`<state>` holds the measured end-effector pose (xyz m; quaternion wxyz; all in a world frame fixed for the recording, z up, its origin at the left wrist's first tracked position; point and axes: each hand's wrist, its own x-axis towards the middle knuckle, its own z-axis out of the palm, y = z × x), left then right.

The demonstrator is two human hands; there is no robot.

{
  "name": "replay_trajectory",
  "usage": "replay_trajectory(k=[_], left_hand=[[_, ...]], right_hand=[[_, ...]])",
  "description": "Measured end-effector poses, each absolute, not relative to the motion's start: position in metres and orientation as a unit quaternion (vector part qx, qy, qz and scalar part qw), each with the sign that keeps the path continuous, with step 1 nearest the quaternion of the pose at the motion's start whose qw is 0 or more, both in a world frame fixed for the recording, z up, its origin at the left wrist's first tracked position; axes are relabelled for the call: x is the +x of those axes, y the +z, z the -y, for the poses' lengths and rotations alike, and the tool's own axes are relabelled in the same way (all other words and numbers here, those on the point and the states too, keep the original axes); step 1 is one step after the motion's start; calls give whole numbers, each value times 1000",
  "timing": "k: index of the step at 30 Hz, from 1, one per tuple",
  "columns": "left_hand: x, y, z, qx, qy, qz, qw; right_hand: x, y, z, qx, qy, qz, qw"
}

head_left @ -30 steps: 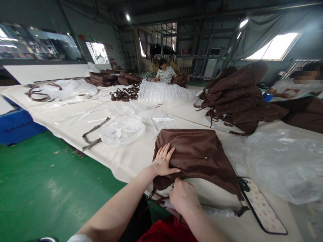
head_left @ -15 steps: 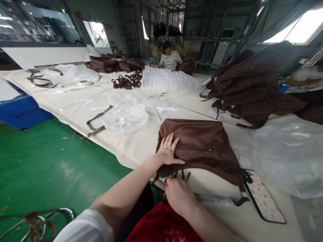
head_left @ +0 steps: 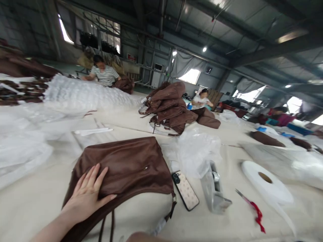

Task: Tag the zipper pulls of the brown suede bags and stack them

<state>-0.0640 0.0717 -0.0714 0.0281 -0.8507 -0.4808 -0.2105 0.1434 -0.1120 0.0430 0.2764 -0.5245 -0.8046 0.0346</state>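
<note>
A brown leather handbag (head_left: pixel 126 164) lies flat on the pale table, its zipper pull facing up. My left hand (head_left: pixel 87 191) rests on the left part of the bag, palm down with the fingers spread. Two thin dark straps (head_left: pixel 112 225) hang from the bag's near edge. At its right corner, a strap with clear plastic wrap (head_left: pixel 159 227) runs down toward me. Only a sliver of skin from my right hand or forearm (head_left: pixel 145 237) shows at the bottom edge; its fingers are hidden.
Right of the bag are a patterned phone (head_left: pixel 188 193), a tape dispenser (head_left: pixel 214 191), red-handled scissors (head_left: pixel 253 208) and a white tape roll (head_left: pixel 272 191). Beyond are crumpled plastic (head_left: pixel 199 151), piled brown bags (head_left: pixel 171 107) and bubble wrap (head_left: pixel 88 95). Several people sit farther back.
The view has swung right, bringing the dispenser, scissors and roll into sight. My left hand stays spread on the bag. My right hand, earlier closed by the straps, has dropped mostly out of frame.
</note>
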Motion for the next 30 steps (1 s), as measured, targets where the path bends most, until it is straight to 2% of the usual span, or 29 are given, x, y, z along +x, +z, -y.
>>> replay_trajectory(k=[1,3,6,8,11,14,25,30], left_hand=[[-64,-72,-73,-850,-215,479,34],[-64,-73,-72,-848,-222,478,43],[-64,-73,-71,-846,-233,476,49],[-64,-74,-72,-846,-240,472,52],[-63,-76,-74,-846,-241,473,51],[-63,-74,-74,-845,-230,481,49],[-69,-74,-73,-854,-203,475,61],[-66,-69,-70,-854,-194,478,63]], right_hand=[[164,50,113,-551,-18,787,277],[211,63,114,-632,-46,716,293],[290,69,113,-792,-188,498,300],[335,64,112,-844,-244,423,223],[376,49,105,-866,-213,444,91],[385,38,91,-855,-160,493,34],[382,32,104,-866,-164,468,63],[383,27,85,-857,-150,491,50]])
